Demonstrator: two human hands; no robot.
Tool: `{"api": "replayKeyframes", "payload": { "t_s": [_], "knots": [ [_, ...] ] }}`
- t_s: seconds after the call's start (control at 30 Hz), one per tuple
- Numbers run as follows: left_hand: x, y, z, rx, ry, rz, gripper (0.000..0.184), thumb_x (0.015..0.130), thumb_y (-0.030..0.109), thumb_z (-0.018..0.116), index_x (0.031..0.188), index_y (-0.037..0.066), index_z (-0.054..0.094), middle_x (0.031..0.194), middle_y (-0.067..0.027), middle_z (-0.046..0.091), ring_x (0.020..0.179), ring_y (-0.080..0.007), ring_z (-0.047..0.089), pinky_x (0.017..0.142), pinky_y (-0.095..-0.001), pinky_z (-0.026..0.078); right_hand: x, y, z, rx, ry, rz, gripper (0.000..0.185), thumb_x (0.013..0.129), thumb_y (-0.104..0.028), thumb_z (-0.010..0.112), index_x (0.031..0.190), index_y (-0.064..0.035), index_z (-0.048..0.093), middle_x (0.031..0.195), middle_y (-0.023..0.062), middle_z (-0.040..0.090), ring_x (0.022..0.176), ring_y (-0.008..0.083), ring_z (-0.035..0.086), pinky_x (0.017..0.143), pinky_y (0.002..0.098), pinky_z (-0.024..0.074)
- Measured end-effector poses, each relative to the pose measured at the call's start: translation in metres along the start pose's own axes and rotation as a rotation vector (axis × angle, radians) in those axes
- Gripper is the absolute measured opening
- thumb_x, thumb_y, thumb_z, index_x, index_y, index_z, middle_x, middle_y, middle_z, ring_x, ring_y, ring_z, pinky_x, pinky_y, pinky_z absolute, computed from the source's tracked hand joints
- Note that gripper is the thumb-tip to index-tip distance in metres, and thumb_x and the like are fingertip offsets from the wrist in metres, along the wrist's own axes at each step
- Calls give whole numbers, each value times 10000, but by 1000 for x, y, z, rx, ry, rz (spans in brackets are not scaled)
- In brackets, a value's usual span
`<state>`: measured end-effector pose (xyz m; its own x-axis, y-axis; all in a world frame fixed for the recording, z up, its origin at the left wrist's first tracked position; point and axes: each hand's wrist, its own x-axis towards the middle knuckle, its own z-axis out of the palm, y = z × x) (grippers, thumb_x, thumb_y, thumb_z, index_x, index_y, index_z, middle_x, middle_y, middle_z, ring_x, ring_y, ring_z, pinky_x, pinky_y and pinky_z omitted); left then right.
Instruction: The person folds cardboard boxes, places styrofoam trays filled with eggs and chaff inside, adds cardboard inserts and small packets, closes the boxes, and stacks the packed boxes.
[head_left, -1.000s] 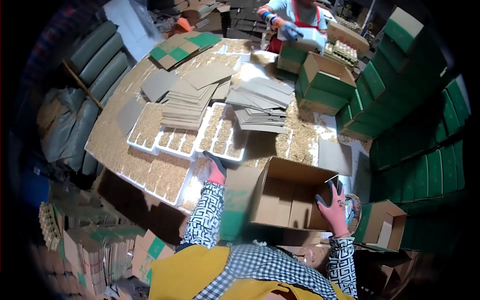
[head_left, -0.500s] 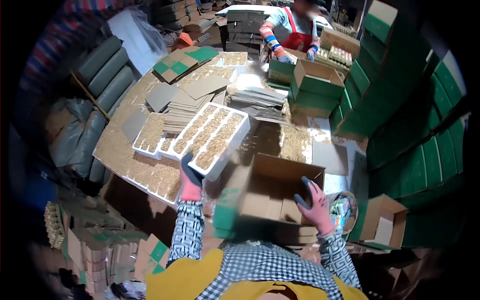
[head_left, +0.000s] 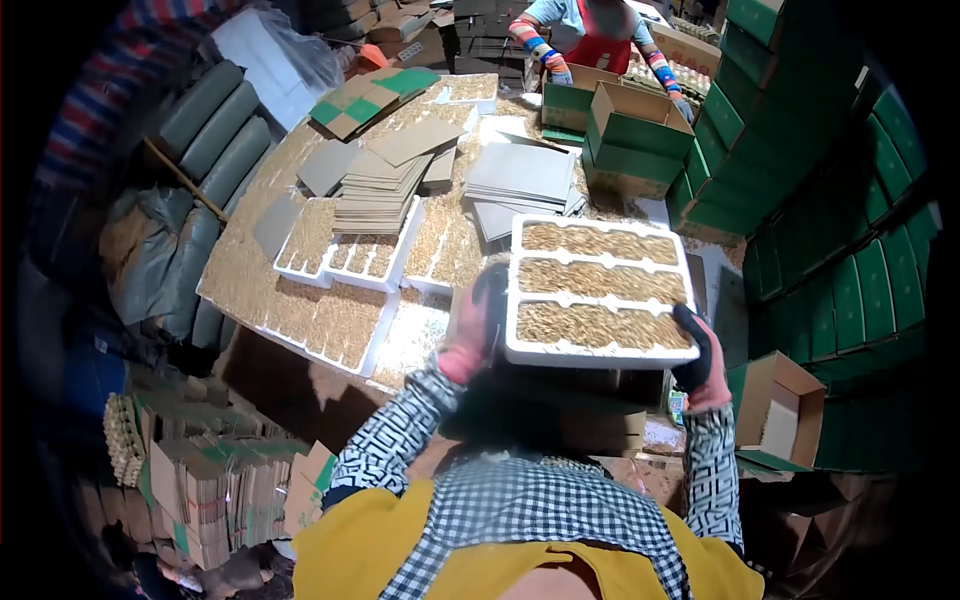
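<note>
A white foam tray holds three rows of tan, grain-like pieces and is raised in front of me. My right hand, in a pink and dark glove, grips its near right corner. At the tray's left side is my left hand, blurred, its fingers closed against the edge. Beneath the tray, the open cardboard box seen earlier is mostly hidden; a dark green side shows below. Left of it on the table, more foam trays hold the same pieces, with grey-brown cardboard sheets stacked on some.
Opposite, a co-worker in a red apron handles green boxes. Grey sheets lie mid-table. Green boxes are stacked high at right, near an open box. Flattened cartons stand at lower left.
The foam tray has moved right from the table's left side to above the open box. My right hand has left the box's edge and taken hold of the tray.
</note>
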<state>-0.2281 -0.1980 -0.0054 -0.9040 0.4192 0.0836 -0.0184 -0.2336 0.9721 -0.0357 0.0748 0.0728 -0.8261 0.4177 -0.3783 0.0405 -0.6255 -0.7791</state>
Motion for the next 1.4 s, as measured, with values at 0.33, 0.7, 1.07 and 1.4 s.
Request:
{"api": "replayKeyframes", "payload": {
  "t_s": [0.33,0.7,1.07,1.4],
  "knots": [
    [-52,2,10,-389,110,-130,378,890,173,625,1231,45,524,1099,-61,586,987,-147,561,882,-272,459,-79,33,32,-274,158,-273,693,798,-106,626,1430,-28,353,961,48,587,675,73,517,558,201,411],
    [-36,-27,-6,-293,149,-105,358,930,82,542,1267,-37,516,1219,-110,585,1100,-185,551,956,-301,451,-44,48,15,-394,109,-165,752,795,-124,670,1451,-8,321,1308,180,528,1127,245,562,950,321,453],
    [46,90,61,492,-181,262,384,888,36,593,1256,-54,527,1265,-144,562,1195,-219,512,1017,-322,399,-19,64,22,-1155,170,-1155,387,809,-167,651,1173,-49,587,1152,172,591,1032,329,592,883,411,488],
    [251,-160,306,1714,-1130,263,747,784,474,654,1319,3,434,1246,-205,557,1145,-335,552,967,-398,450,-19,82,-216,-1436,614,-95,662,801,-176,643,1374,16,372,1281,312,468,934,330,632,772,382,528]
  ]
}}
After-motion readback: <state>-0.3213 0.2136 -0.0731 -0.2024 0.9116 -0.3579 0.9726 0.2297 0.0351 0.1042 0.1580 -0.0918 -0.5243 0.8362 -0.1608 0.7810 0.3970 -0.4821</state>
